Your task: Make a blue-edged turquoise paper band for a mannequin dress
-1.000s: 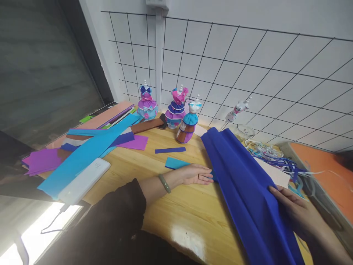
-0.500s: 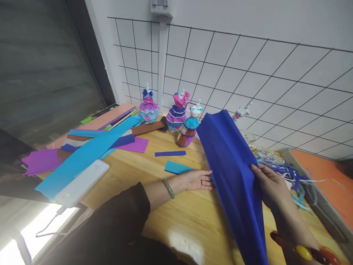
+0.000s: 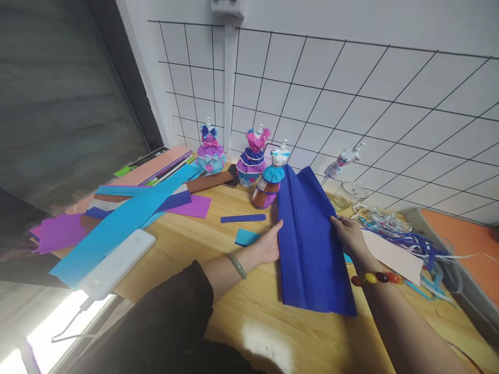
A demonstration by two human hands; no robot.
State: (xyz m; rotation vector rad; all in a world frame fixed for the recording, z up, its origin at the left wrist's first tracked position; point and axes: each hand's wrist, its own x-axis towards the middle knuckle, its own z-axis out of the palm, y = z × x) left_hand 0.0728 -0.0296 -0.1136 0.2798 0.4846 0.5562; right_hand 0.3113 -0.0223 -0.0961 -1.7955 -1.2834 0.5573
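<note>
A wide sheet of dark blue crepe-like paper (image 3: 312,249) spans the space between my two hands above the wooden table. My left hand (image 3: 271,244) grips its left edge, with the thumb in front and the other fingers hidden behind. My right hand (image 3: 349,236) pinches the opposite edge, thumb on top. Creases run lengthwise down the sheet. Left of it lie a thin dark blue strip (image 3: 243,218) and a turquoise piece (image 3: 246,237). Just behind the sheet's left side stands a small dress form in a turquoise, brown and purple skirt (image 3: 268,187).
Two more dressed forms (image 3: 210,150) (image 3: 252,158) stand by the gridded wall, and a bare form (image 3: 343,161) leans at right near a clear jar (image 3: 350,195). Coloured paper strips (image 3: 128,223) and a white power bank (image 3: 117,259) lie left. Scraps (image 3: 385,228) pile beside an orange-lined box (image 3: 460,249).
The blue sheet has swung down to the left and spread flatter. My left hand has closed on its left edge, and my right hand has moved left with it.
</note>
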